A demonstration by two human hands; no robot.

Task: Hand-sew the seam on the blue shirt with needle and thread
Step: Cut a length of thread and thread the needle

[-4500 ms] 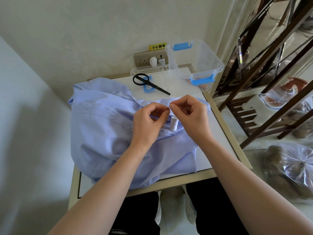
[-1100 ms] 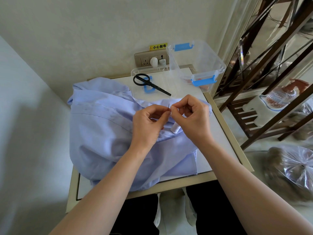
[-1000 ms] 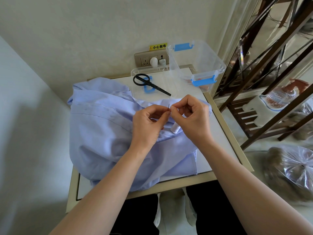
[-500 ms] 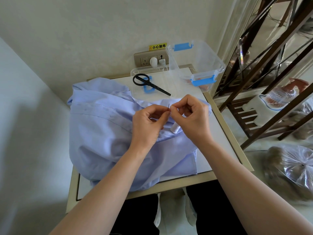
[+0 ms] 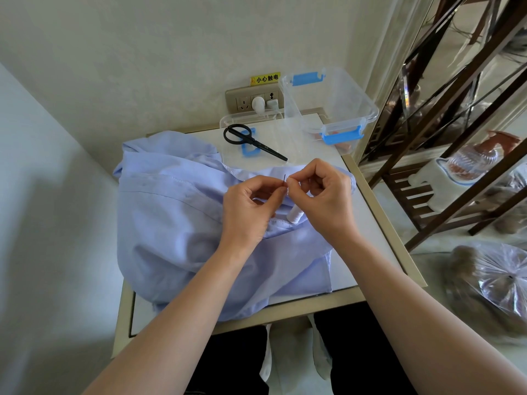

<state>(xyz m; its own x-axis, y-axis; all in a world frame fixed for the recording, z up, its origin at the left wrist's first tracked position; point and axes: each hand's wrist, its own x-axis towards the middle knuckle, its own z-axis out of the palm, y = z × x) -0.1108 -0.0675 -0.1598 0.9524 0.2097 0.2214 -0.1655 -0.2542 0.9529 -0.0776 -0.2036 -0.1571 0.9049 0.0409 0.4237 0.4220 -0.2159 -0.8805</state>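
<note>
Needle (image 5: 284,178): your left hand (image 5: 248,206) is still pinching it upright; your right hand (image 5: 322,195) is pinching, apparently, thread beside it; threading is continuing, unchanged.

Home room corner: small tabletop (image 5: 368,212) against papered wall, wall socket (image 5: 253,100) with warning sticker, wooden shelf rack (image 5: 445,178), bagged stuff on the floor (image 5: 493,283)

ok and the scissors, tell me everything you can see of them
The scissors are all black: two oval loops that look plastic and slim blades, shut to a point. They lie flat on a clear lid at the back of the table, across its blue clip, loops toward the wall, tip toward the shirt, just short of it. Nothing else touches them.
</note>
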